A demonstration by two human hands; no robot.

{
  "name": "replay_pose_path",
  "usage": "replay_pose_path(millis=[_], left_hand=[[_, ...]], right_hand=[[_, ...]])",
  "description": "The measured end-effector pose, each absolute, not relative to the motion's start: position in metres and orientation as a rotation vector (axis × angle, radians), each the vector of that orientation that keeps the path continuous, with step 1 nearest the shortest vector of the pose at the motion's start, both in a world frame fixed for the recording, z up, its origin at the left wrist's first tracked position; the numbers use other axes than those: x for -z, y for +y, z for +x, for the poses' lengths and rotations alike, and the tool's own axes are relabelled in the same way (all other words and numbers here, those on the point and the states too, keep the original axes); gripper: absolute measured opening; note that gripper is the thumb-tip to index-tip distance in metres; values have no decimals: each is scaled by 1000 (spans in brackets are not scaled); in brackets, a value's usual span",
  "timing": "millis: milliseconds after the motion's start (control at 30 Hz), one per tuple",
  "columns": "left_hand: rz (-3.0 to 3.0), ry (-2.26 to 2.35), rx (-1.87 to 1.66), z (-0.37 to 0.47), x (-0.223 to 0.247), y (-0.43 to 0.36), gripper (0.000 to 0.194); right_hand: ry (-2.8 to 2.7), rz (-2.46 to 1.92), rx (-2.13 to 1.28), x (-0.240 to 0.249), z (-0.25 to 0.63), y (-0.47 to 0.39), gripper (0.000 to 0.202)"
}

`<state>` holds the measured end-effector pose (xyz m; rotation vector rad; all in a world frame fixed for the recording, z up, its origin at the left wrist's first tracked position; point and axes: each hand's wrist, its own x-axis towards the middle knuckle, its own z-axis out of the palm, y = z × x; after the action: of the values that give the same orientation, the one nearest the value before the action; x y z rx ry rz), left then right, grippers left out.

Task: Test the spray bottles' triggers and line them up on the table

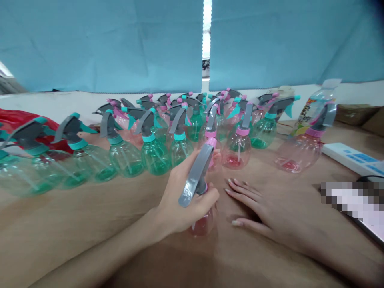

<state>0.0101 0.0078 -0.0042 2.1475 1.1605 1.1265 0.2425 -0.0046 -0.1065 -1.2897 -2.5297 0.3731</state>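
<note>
My left hand (183, 196) is wrapped round the neck of a pink spray bottle (202, 226) with a grey and pink trigger head, at the centre of the view. The bottle stands upright, or nearly so, at the table (138, 264). Just right of it, my right hand (255, 208) lies with fingers spread and holds nothing. Beyond both hands stand a pink spray bottle (237, 150) and a green spray bottle (156, 158). Whether the held bottle's base touches the table is hard to tell.
Several green and pink spray bottles fill the back and left. At the right are another pink spray bottle (300, 154), a labelled drink bottle (312, 106), a white power strip (351, 156) and a partly pixelated device (357, 208). Blue sheeting (105, 44) hangs behind; red material (18, 118) lies left.
</note>
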Motion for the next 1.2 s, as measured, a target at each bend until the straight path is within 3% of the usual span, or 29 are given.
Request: replay_pose_path(millis=[267,567,967,1200], left_hand=[[2164,1155,-1126,10,9,8,22],[2112,1161,-1094,9,12,8,39],[2140,1186,-1052,7,12,8,16],[2155,1203,-1099,8,12,8,15]], right_hand=[[-2510,-1251,-351,110,243,-5,66],[-2513,-1252,-350,108,243,-5,66],[-2539,-1238,-309,112,245,-4,67],[-2512,-1248,-331,110,244,-6,68]])
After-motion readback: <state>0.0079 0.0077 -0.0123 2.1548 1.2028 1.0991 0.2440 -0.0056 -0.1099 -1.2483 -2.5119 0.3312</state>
